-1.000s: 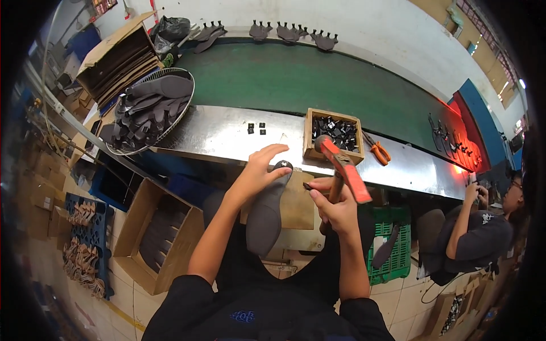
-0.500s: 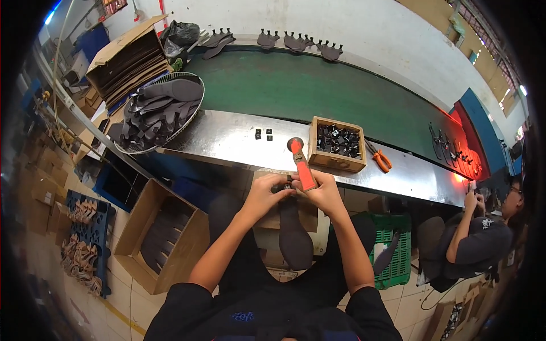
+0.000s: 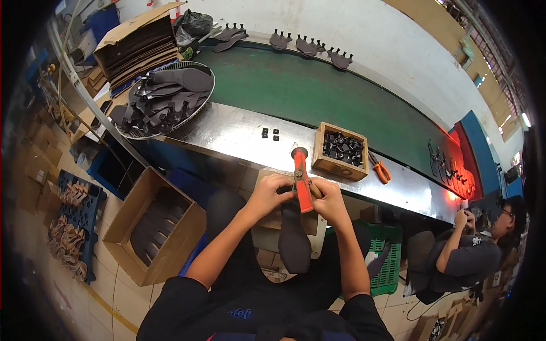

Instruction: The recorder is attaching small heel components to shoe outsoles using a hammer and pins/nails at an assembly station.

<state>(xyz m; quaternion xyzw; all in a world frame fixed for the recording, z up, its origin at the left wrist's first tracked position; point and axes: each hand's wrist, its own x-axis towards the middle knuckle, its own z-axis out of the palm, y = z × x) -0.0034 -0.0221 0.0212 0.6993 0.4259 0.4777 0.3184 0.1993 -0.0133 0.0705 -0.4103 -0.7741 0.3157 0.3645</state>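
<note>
A dark sandal sole (image 3: 294, 244) lies lengthwise before me over a pale work block (image 3: 269, 238), its wide end toward my body. My left hand (image 3: 266, 198) is closed at the sole's far end, thumb and fingers pinching there; the small part between them is mostly hidden. In my right hand (image 3: 331, 202) is a hammer (image 3: 301, 176) with a long red head and a wooden handle, gripped close to the head. The head hangs above the sole's far end and covers part of it. Several small black square pieces (image 3: 270, 134) lie on the metal bench top beyond.
A wooden box (image 3: 343, 153) of black pieces and orange-handled pliers (image 3: 381, 171) sit on the bench (image 3: 239, 126). A basket (image 3: 211, 96) heaped with soles stands left. A green belt (image 3: 284, 79) runs behind. Below are a carton (image 3: 122, 236) and a green crate (image 3: 388, 267). A co-worker (image 3: 472, 258) sits right.
The hammer has turned in my right hand, so its wooden handle now shows beside the red head. My left hand stays at the sole's far end. The whole view has shifted slightly.
</note>
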